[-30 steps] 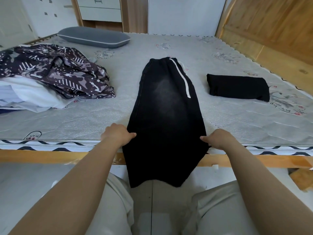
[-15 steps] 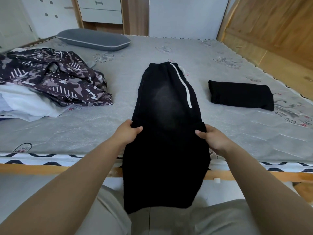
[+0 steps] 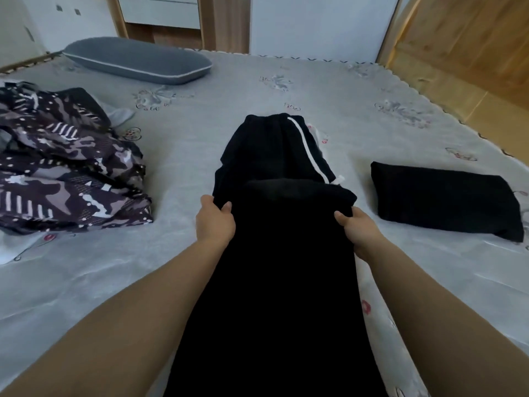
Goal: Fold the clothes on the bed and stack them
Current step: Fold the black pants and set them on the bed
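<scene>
Black trousers (image 3: 274,253) lie lengthwise mid-bed, their near part lifted toward the waistband. The left hand (image 3: 215,222) and right hand (image 3: 361,228) each pinch a side edge. Uneven pulling could skew the fold; limp cloth may bunch or slip free.

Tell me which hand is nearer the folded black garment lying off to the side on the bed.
Right. The right hand grips the black pants' edge on the side facing the folded black garment, apart from it. The left hand grips the pants' opposite edge, farther away.
</scene>
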